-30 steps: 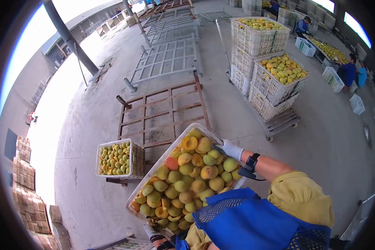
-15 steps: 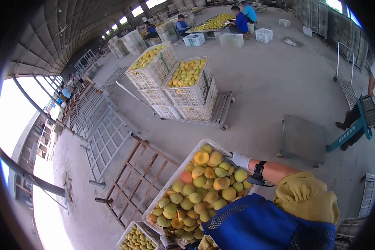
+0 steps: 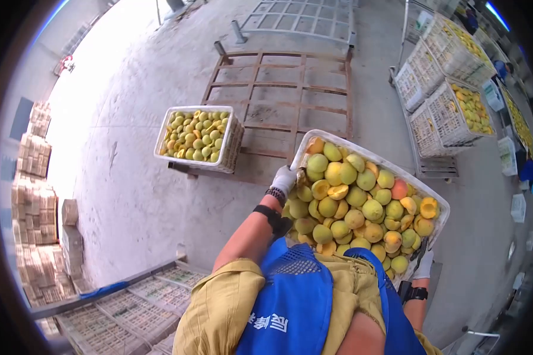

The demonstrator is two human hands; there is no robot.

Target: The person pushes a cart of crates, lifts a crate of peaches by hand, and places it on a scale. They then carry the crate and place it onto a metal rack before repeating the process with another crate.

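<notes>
I hold a white plastic crate [image 3: 314, 139] heaped with yellow, green and a few reddish peaches [image 3: 354, 218] against my chest. My left hand [image 3: 284, 177], in a white glove, grips the crate's left rim, with a dark band on that wrist. My right hand [image 3: 424, 266], also gloved and wearing a watch, grips the crate's lower right edge and is partly hidden behind it. I wear a blue mesh vest [image 3: 296, 302] over yellow sleeves.
A second white crate of small yellow-green fruit [image 3: 196, 139] rests on the edge of a rusty metal pallet frame [image 3: 290, 89] ahead. Stacked full crates on a trolley [image 3: 441, 112] stand at right. Cardboard boxes [image 3: 38, 195] are stacked at left, empty crates [image 3: 136, 302] lie below.
The view has swung back towards the pallet frame and the second crate. The held crate now sits to the right of my chest, and my left arm shows instead of my right.
</notes>
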